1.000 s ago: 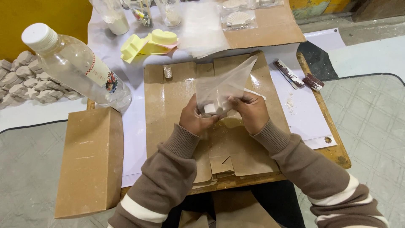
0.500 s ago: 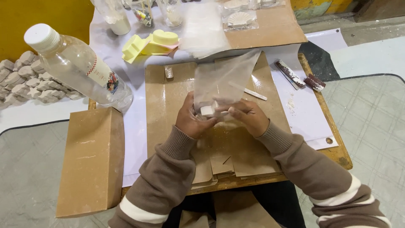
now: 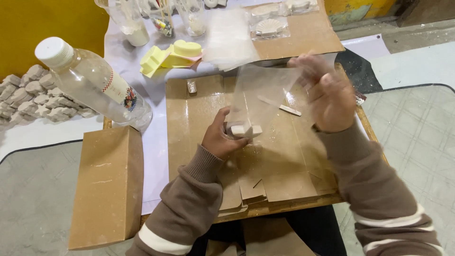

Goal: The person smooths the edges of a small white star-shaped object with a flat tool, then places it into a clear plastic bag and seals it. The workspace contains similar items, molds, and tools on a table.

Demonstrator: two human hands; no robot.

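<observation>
Pinching white piece (image 3: 244, 130) between left fingers (image 3: 226, 124), in bag (image 3: 265, 95)

Right hand (image 3: 332, 95) motion-blurred; fingers indistinct. Clear bag (image 3: 265, 95) veils the stick (image 3: 283, 106) behind it. Left hand (image 3: 222, 137) covers part of the white piece (image 3: 244, 129) (shape unclear). Cups (image 3: 130, 21) cut off at top edge.

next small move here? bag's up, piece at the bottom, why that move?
Probably fold the open top of the clear bag down over the white piece. The piece sits at the bag's lower end, pinched through the film by the left hand, while the right hand holds the upper edge raised and loose. The right hand is blurred, so its exact grip is unclear.
</observation>
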